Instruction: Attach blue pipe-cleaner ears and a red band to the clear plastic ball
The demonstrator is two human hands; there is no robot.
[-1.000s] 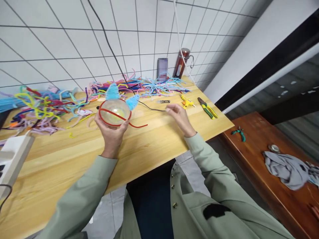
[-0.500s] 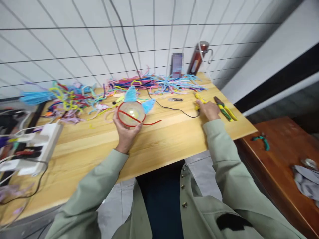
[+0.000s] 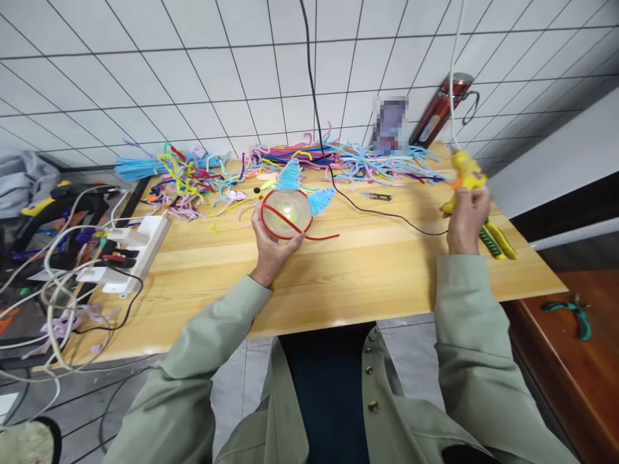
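Note:
My left hand (image 3: pixel 271 248) cups a clear plastic ball (image 3: pixel 285 213) from below, just above the wooden table (image 3: pixel 367 270). A red pipe cleaner (image 3: pixel 309 233) is wound round the ball, and two fuzzy blue pieces (image 3: pixel 290 175) stick out at its top and right. My right hand (image 3: pixel 465 219) is raised at the right and closed round a yellow glue gun (image 3: pixel 465 175), whose white cord (image 3: pixel 452 71) runs up out of view.
A heap of coloured pipe cleaners (image 3: pixel 203 174) lies along the wall side. Small snips (image 3: pixel 376 196) and yellow-green pliers (image 3: pixel 497 240) lie on the table. A white power strip (image 3: pixel 128 251) with cables sits left. A black cable (image 3: pixel 387 216) crosses the table. Green pliers (image 3: pixel 570 310) rest on a brown bench.
My right hand reached to the right, took hold of the yellow glue gun and lifted it off the table. The left hand kept holding the ball. The view swung left.

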